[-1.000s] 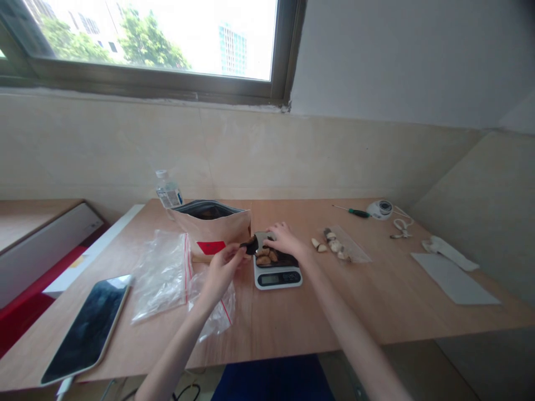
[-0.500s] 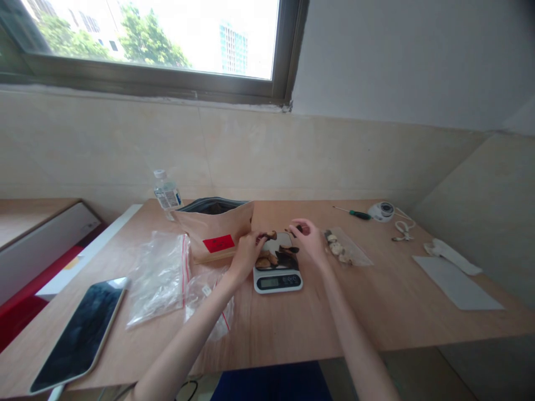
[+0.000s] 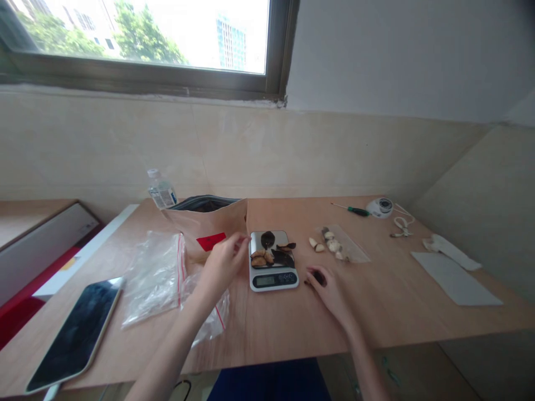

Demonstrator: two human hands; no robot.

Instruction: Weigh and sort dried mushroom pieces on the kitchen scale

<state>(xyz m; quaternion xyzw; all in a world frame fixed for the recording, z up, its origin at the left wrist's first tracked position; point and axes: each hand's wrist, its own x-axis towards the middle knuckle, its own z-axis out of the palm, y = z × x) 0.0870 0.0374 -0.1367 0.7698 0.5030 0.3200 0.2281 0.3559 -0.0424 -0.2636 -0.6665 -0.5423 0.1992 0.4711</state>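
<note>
Two bare hands work over a wooden table (image 3: 376, 312) around a small digital kitchen scale (image 3: 273, 278). The left hand (image 3: 221, 262) hovers at about nine o'clock from the scale, just beside its platform, fingers loosely curled with the tips drawn together; whether anything is pinched there I cannot tell. The right hand (image 3: 330, 289) rests on the table at about four o'clock from the scale, fingers curled over a small dark piece (image 3: 318, 277) that lies against the wood under the fingertips. On the scale's shiny platform sit several dried pieces (image 3: 270, 253), some dark, some tan, bunched together. At eleven o'clock from the scale stands an open brown paper pouch (image 3: 209, 225) with a red label, and behind it a small plastic bottle (image 3: 161, 190). Clear zip bags (image 3: 154, 275) lie at nine o'clock, beyond the left hand, with a smartphone (image 3: 75, 331) farther out toward eight. At two o'clock, pale pieces (image 3: 330, 244) rest on and beside a clear sheet, and a green-handled screwdriver (image 3: 351, 210) lies farther back.
</note>
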